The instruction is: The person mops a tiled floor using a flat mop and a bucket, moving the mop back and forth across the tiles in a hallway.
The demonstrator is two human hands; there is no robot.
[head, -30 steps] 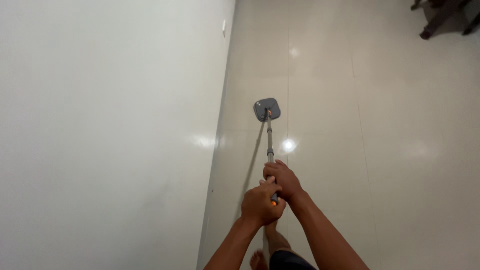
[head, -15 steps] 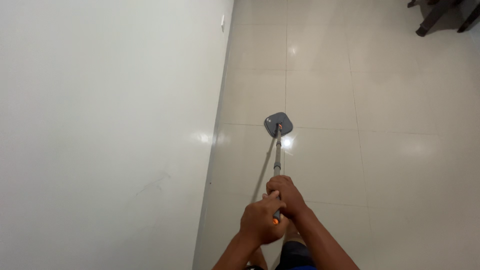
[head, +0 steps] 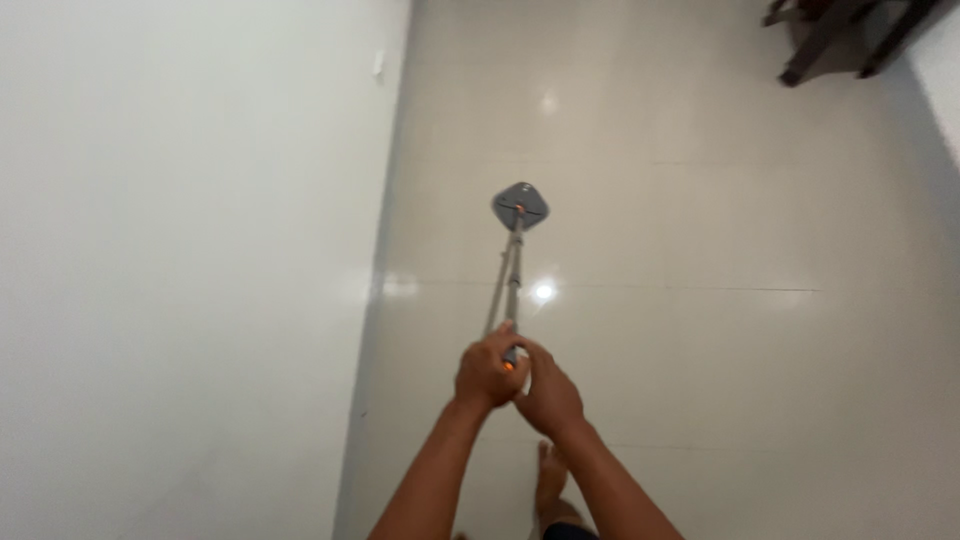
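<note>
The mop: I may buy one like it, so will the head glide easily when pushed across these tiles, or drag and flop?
The flat grey mop head lies flush on glossy tile floor, so it probably slides easily. The thin pole looks straight and probably stiff. Both the left hand and right hand hold its top end, so steering may need both.

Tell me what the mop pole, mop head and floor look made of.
Pole: likely metal, a slim pale grey tube with a dull sheen. Mop head: probably a matte grey plastic plate with an orange hub; any pad beneath is hidden. Floor: glossy cream tile, shown by grout lines and bright light reflections. Left hand and right hand grip the pole's top.
</note>
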